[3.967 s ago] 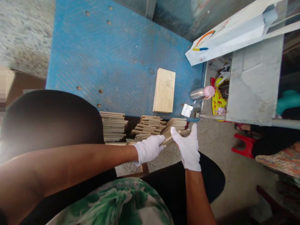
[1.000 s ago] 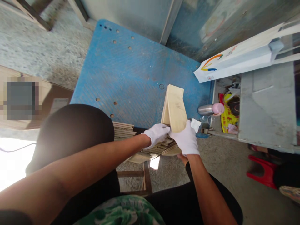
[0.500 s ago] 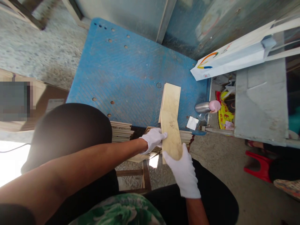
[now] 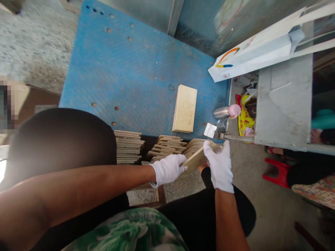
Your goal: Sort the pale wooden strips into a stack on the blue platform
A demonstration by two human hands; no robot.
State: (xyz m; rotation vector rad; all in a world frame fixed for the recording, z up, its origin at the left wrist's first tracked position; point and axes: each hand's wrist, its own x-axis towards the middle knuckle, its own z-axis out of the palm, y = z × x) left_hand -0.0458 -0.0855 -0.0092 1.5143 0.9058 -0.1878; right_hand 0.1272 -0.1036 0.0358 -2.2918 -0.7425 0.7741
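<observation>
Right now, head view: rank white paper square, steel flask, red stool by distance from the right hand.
From the right hand:
1. White paper square, just above it on the blue table's edge.
2. Steel flask, farther up, beside the table.
3. Red stool, off to the right on the floor.

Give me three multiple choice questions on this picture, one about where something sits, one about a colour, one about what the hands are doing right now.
1. Where does the lone stack of wooden boards lie?
A. on the blue platform
B. on the red stool
C. on the person's lap

2. What colour are the gloves?
A. yellow
B. white
C. black

3. What is the state of the wooden board near the lap?
A. lying untouched
B. held by one hand only
C. held between both hands

Answers: 1 A, the stack rests flat on the blue surface. 2 B, both gloves are white. 3 C, the left hand and the right hand grip its opposite ends.
</observation>
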